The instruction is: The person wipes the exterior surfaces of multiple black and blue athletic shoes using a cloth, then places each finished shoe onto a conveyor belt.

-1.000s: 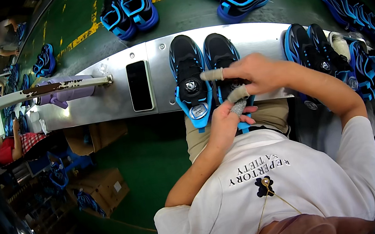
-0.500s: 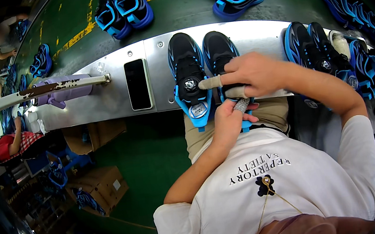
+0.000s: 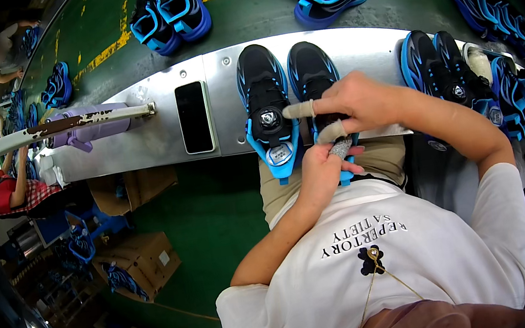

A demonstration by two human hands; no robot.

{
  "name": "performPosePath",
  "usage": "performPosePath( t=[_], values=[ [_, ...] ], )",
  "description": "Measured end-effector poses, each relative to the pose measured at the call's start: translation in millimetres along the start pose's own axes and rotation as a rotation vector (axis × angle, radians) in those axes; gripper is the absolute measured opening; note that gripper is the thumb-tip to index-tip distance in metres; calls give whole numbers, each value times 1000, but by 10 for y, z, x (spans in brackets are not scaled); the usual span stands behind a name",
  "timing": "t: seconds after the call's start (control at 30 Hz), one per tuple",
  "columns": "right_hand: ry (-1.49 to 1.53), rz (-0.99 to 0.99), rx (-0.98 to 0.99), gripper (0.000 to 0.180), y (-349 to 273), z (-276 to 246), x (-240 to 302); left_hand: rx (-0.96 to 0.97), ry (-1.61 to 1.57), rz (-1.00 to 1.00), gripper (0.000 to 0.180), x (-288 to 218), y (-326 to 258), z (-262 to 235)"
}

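Here the right hand (image 3: 360, 101) curls over the right black-and-blue laced sports shoe (image 3: 317, 84) on the grey metal bench (image 3: 160, 141), taped forefinger straight toward nine o'clock. The left hand (image 3: 323, 170), at six o'clock, pinches its heel tab. A black phone (image 3: 194, 117) lies at nine o'clock.

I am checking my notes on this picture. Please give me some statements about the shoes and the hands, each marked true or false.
1. Both hands work on the right shoe of the pair on the metal shelf. True.
2. A dark phone lies left of the left shoe. True.
3. The left hand holds the phone. False: it is at the shoe's heel.
4. The right hand has bare fingertips. False: two fingers wear pale covers.
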State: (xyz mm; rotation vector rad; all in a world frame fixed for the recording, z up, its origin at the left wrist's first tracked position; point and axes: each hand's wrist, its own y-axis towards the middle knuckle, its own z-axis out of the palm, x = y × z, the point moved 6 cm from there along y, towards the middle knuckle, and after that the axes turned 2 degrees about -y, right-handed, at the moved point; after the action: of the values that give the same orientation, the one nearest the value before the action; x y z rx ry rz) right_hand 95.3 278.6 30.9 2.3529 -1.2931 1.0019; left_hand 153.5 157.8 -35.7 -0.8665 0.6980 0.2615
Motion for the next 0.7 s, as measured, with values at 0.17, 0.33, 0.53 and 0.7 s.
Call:
performPosePath(
  t=[0.17, 0.33, 0.53, 0.7],
  values=[
    [57, -221, -193, 63, -11, -100, 67, -28, -18, 49, 34, -30, 5, 4],
    [10, -26, -21, 69, -31, 78, -17, -29, -21, 37, 32, -23, 10, -12],
    [-12, -249, -120, 65, 17, -119, 77, -40, -18, 30, 32, -28, 0, 14],
    [-126, -16, -166, 70, -88, 140, 34, -30, -19, 5, 32, 0, 22, 11]
  ],
)
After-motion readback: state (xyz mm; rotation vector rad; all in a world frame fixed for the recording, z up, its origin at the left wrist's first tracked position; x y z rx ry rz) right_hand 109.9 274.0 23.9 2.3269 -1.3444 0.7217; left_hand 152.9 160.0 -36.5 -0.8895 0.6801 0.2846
